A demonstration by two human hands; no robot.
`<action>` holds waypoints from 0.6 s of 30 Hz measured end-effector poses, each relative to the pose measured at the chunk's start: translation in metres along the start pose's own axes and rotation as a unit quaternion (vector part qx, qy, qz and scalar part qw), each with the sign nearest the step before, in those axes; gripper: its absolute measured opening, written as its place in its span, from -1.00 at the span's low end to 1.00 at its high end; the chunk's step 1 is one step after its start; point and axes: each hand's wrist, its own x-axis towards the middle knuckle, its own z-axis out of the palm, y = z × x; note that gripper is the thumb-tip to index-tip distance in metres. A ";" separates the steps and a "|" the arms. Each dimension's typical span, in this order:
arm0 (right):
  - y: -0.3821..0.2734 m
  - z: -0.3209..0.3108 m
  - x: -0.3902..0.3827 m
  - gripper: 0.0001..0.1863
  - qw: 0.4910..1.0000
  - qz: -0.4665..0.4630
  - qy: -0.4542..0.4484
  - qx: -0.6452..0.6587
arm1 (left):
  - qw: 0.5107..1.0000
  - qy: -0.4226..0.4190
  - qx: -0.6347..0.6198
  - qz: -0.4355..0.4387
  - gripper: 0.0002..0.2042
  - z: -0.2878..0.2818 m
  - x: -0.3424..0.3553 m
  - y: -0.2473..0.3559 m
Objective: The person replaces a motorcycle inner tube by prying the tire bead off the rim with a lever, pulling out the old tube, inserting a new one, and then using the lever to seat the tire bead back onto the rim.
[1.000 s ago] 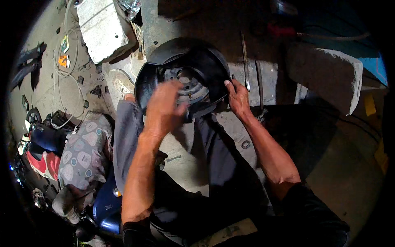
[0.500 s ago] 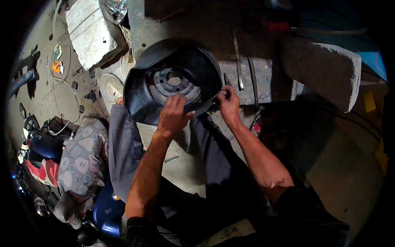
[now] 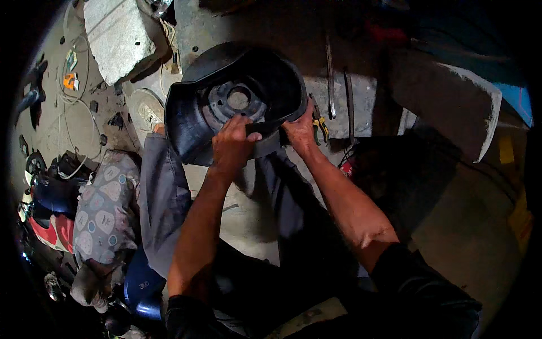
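A cut, curved black rubber tyre point(image 3: 183, 121) is held between my knees, its hollow side facing up. Inside it sits a round grey metal wheel hub point(image 3: 254, 107) with a centre hole and smaller bolt holes. My left hand point(image 3: 232, 146) is closed over the near edge, its fingertips reaching to the hub and the thumb lying on the rubber. Around the right edge of the tyre my right hand point(image 3: 300, 130) is wrapped, its fingers partly hidden behind the rubber. Just right of that hand lies a pair of pliers point(image 3: 321, 129) with yellow and black handles.
Two long metal bars point(image 3: 331, 79) point(image 3: 349, 104) lie right of the pliers. A pale stone block point(image 3: 118, 39) stands at the far left, near a looped cable point(image 3: 87, 90). A patterned cloth bundle point(image 3: 107, 209) rests on blue bodywork at the left. A dark panel point(image 3: 446, 101) leans at the right.
My right hand has gone from a pinch at the tyre's right edge to a wrapped grip. The pliers' handles now show beside it. My left hand stays at the near edge.
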 end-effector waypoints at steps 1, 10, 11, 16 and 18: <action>-0.010 0.009 -0.005 0.26 0.999 0.023 -0.015 0.029 | 1.000 0.000 0.006 -0.007 -0.50 0.004 -0.005 -0.011; -0.034 0.014 -0.019 0.14 0.988 0.064 0.109 -0.092 | 0.998 0.053 -0.017 -0.021 -0.50 0.020 0.012 -0.015; -0.037 0.016 -0.021 0.14 0.988 0.062 0.106 -0.095 | 0.998 0.055 -0.019 -0.025 -0.50 0.023 0.012 -0.021; -0.042 0.017 -0.024 0.10 0.987 0.069 0.106 -0.100 | 0.996 0.042 -0.073 -0.037 -0.44 0.033 0.018 -0.033; -0.041 0.010 -0.023 0.10 0.990 0.063 0.104 -0.075 | 0.994 -0.030 -0.071 -0.071 -0.43 0.018 0.034 -0.017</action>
